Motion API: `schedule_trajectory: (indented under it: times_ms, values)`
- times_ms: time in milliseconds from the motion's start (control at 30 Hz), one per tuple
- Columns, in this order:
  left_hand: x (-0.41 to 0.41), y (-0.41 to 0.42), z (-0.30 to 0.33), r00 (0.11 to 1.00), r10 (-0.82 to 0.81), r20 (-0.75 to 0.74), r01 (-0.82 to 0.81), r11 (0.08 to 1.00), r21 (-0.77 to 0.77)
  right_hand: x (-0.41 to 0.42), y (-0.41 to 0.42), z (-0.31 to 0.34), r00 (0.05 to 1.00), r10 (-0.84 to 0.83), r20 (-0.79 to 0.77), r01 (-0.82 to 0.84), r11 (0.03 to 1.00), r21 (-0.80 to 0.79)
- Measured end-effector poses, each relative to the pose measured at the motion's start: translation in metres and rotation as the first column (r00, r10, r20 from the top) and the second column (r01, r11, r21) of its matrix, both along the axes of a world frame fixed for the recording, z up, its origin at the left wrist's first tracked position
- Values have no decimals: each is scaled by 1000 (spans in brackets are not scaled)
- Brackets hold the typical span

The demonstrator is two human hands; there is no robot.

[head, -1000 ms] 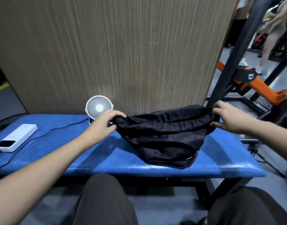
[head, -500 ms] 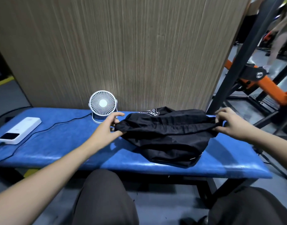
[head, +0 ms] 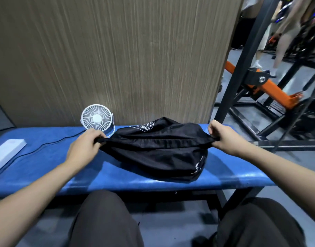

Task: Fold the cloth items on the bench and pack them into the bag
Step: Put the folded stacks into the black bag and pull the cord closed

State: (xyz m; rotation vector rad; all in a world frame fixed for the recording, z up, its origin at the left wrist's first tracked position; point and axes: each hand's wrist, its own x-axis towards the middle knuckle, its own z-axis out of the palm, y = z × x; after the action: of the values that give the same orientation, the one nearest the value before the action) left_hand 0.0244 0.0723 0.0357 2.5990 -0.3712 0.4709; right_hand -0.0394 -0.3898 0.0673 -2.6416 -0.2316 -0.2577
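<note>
One black bag (head: 158,154) rests on one blue bench (head: 117,177), stretched between two hands. The left hand (head: 83,148) pinches its left rim end; the right hand (head: 224,138) pinches its right rim end. One white fan (head: 97,119) stands just beyond the left fingers (head: 94,138). One white power bank (head: 7,154) lies well left of them.

Single head camera looks forward and down, close over the bench (head: 46,157)
</note>
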Motion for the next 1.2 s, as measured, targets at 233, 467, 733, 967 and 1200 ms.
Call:
schedule_trajectory:
  times_ms: [233,467,733,967,1200]
  values:
    - [3,-16,3,983,-178,-41,178,984,16,9,18,-3,993,39,110,-44,998,48]
    - [1,-37,12,961,-275,10,275,958,-76,3,15,5,992,4,128,-7,1000,25]
    - [3,-26,25,975,-216,49,219,973,-69,1,13,18,981,-67,183,56,996,64]
    - [-5,-41,18,965,-263,0,263,965,9,-7,38,18,956,142,257,-187,969,161]
    - [-6,-23,3,964,-242,-112,255,959,124,-15,17,15,980,196,-12,-193,972,132]
